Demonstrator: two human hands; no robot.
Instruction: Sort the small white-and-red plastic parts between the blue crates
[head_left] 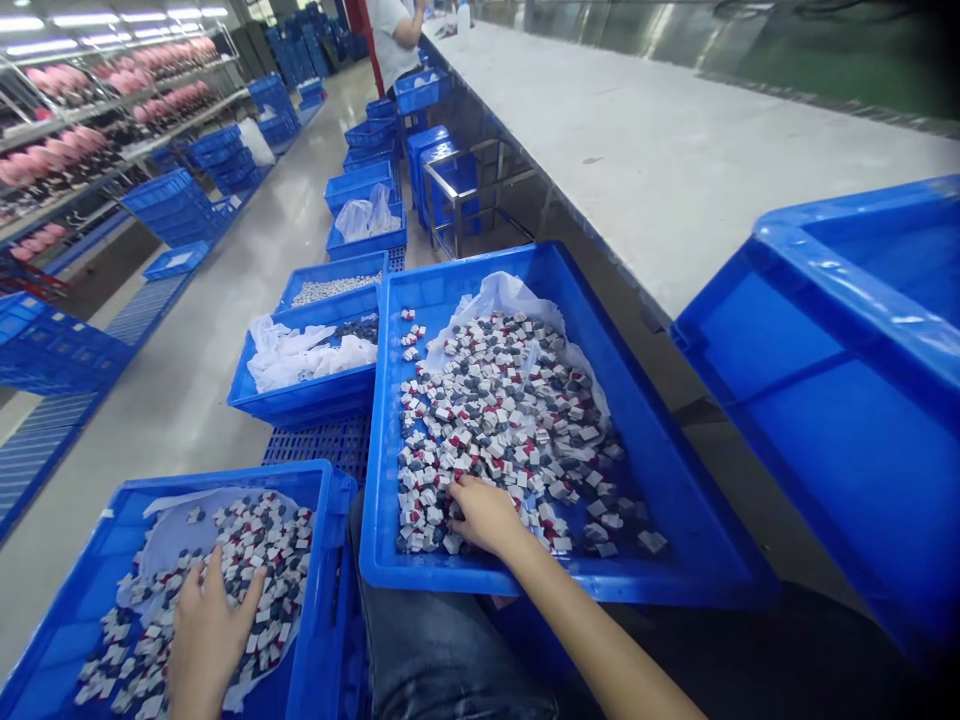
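Note:
My left hand (208, 630) is spread above the lower-left blue crate (321, 560), fingers apart, over a heap of small white, grey and dark red plastic pieces (259, 530). On my lap rests a larger blue crate (480, 572) with a big pile of similar plastic pieces (480, 420). Into its near side reaches my right hand (487, 512), fingers bent around a small piece at the edge of the pile; the fingertips are partly hidden. Crumpled translucent plastic liners (504, 292) lie under the pieces in both crates.
A long pale worktable (600, 130) runs along the right, with a tilted blue crate (817, 400) beside it. More blue crates (300, 375) line up ahead, near a metal stool frame (457, 200). Shelves of pink items (67, 150) stand left; a person (394, 40) is farther off.

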